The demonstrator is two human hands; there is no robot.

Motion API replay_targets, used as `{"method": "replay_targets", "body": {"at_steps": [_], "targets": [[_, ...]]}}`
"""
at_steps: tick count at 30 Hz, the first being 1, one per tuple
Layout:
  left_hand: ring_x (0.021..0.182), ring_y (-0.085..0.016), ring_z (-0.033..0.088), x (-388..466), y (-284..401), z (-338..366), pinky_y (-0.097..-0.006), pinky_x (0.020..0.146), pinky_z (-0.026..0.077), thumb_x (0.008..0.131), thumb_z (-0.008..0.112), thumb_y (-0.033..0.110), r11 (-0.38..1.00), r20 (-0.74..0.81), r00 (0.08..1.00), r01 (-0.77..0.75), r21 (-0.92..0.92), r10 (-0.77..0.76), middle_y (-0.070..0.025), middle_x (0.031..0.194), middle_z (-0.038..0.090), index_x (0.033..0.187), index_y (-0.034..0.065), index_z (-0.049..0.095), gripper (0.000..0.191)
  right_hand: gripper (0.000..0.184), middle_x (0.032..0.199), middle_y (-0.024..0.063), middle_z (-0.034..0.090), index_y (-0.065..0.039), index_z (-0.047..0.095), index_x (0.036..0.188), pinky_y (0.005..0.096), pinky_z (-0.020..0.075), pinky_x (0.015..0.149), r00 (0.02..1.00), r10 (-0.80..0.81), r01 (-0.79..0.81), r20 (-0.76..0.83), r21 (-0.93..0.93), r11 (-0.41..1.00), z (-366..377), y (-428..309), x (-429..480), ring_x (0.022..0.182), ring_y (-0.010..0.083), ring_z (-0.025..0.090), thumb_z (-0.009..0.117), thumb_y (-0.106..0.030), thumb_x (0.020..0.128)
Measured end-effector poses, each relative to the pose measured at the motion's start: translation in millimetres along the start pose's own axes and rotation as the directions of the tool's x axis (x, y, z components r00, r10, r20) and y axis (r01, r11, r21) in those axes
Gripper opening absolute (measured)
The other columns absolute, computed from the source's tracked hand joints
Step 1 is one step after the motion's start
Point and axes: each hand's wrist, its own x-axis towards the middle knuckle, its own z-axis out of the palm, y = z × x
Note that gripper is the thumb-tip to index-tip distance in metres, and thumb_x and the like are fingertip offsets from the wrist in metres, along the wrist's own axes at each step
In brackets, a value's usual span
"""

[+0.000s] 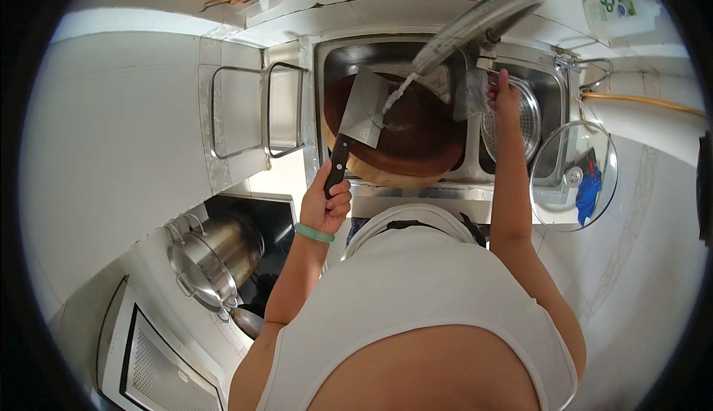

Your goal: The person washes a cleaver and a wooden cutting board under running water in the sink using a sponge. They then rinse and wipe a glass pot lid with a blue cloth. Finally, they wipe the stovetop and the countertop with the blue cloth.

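My left hand (327,202) grips the black riveted handle of a cleaver (365,107). Its broad blade is held flat over a thick round wooden chopping board (423,126) that lies in the left sink basin. Water runs from the metal faucet (479,29) in a stream beside the blade. My right hand (504,98) is over the right basin, beside a grey mesh cloth (471,94) draped on the divider and below the faucet base. Its fingers are curled and partly hidden, so I cannot tell whether they hold the cloth. A perforated steel strainer (529,126) sits beneath this hand.
A glass lid (576,174) leans at the right of the sink, with something blue behind it. A metal rack (256,111) stands to the left. A large steel pot (214,260) is on the black cooktop (281,216). A plastic bottle (618,9) stands at back right.
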Motion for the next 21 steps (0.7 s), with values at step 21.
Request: {"method": "replay_targets", "body": {"at_steps": [21], "targets": [[0.068,-0.024,0.060,-162,94,62,-0.0358,0.058,0.047,0.069,0.074,0.018,-0.856,0.717,0.469,0.242,0.457,0.515,-0.0055,0.079,0.061,0.107,0.0095,0.065,0.041,0.037,0.064,0.0014,0.060,-0.002,0.068,0.089,0.0231,0.0361,0.044,0.902,-0.200,0.399,0.383,-0.562,0.724,-23,-13,11,0.050,0.0077,0.050,0.054,-0.036,0.093]]}}
